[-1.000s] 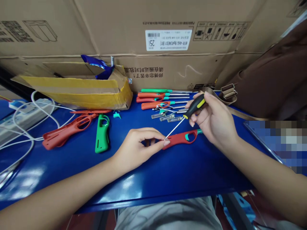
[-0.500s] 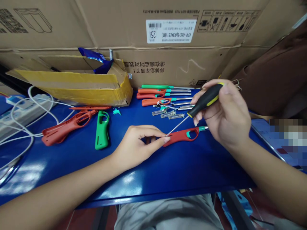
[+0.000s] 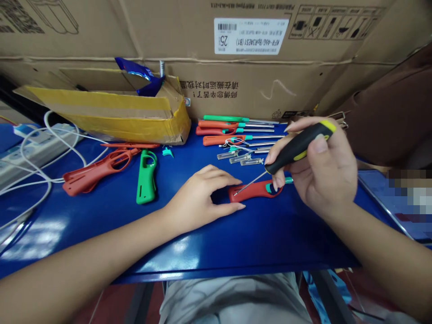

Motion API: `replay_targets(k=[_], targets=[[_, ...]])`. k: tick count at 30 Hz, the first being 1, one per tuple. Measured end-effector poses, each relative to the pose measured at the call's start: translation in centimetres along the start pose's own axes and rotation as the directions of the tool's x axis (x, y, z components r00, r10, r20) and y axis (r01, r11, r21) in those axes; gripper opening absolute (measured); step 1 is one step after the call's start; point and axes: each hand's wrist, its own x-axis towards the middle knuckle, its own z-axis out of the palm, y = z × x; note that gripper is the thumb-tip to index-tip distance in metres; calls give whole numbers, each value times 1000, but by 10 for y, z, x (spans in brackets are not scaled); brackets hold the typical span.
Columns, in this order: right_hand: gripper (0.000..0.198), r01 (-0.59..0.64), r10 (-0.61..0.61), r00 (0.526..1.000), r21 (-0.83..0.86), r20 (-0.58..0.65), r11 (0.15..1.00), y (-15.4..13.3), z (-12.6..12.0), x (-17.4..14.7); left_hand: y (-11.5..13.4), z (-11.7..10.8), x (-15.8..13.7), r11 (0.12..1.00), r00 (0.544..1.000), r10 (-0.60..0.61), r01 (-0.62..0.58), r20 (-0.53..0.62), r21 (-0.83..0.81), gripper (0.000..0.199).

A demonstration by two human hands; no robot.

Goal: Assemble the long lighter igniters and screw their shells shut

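Note:
My right hand [image 3: 326, 166] grips a black and yellow screwdriver [image 3: 297, 148], its thin shaft slanting down to the left. The tip meets the rear end of a red long-neck lighter [image 3: 258, 192] lying on the blue table; a tiny screw seems to be at the tip. My left hand [image 3: 202, 198] is around the lighter's rear end, thumb and forefinger spread apart; whether they touch it is hard to tell. My right fingers partly hide the lighter's teal collar end.
Several lighters [image 3: 219, 141] and clear fuel tubes [image 3: 251, 162] lie behind. Left are red casings [image 3: 91, 175], a green casing [image 3: 146, 182] and a teal trigger piece [image 3: 168, 152]. A taped carton [image 3: 111, 126], a power strip [image 3: 37, 148] with white cables, and a large cardboard box [image 3: 135, 31] border the table.
My left thumb and forefinger have parted from their pinch at the screwdriver tip. The screwdriver now leans lower, its tip still at the lighter's rear end. The view has shifted slightly.

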Motion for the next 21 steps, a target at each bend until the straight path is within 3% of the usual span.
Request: replay_targets(k=[2,5,21], targets=[[18,38,-37,999,-29,23,999,3,1,-3,-4,1,-1,999,999,-11,9,41,41,47],[20,91,-86,992,-58,88,994,6,1,-7,-8,2,-2,998,996,-14,9,86,61,42],[23,134,-122,973,-52,194,990,11,-2,-11,-3,1,-3,996,988,-17,4,150,85,34]])
